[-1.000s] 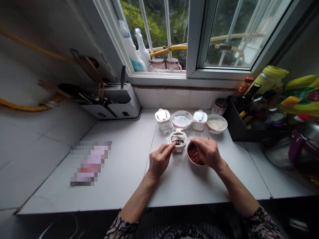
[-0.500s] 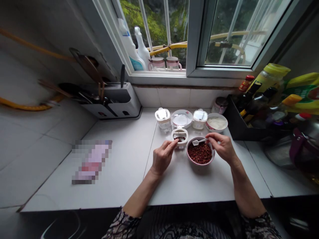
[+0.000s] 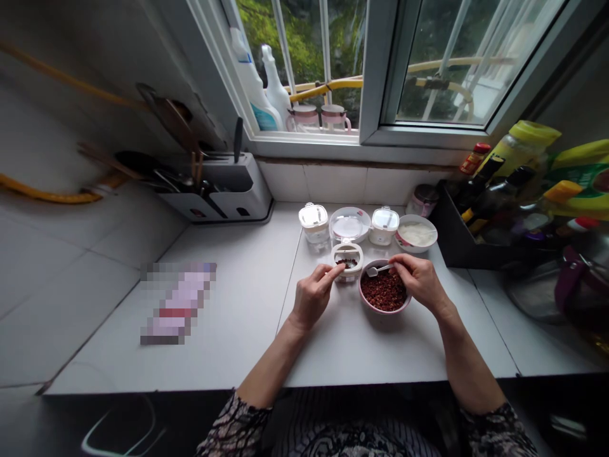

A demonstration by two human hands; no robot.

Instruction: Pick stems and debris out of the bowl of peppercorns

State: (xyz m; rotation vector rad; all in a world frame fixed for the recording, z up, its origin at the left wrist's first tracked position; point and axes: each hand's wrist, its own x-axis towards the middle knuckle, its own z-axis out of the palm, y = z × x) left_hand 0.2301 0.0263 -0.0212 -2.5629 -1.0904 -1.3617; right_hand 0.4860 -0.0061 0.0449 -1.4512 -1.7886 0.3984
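Note:
My right hand point(image 3: 419, 279) pinches the handle of a small white plastic spoon point(image 3: 372, 271), its scoop end over the far left of a bowl point(image 3: 384, 311). Dark red dried peppercorns point(image 3: 384, 290), as they look, fill the bowl. To the bowl's left stands a small clear seasoning jar point(image 3: 349, 275) with a white rim and its top raised; some red grains lie in its mouth. My left hand point(image 3: 311, 295) holds nothing that I can see. Its index finger stretches out to the jar's near rim by the grains, while the other fingers are curled.
Behind are two white-lidded jars point(image 3: 314, 218) point(image 3: 384, 219), an oval dish point(image 3: 349, 216) and a bowl of white powder point(image 3: 417, 234). A utensil holder point(image 3: 254, 197) stands at back left, a dark bottle box point(image 3: 469, 247) at right. A blurred packet point(image 3: 181, 304) lies on the left.
The spoon has shifted slightly left and down toward the peppercorns. My left index finger now points out straighter at the jar's mouth. The whole view has shifted a little.

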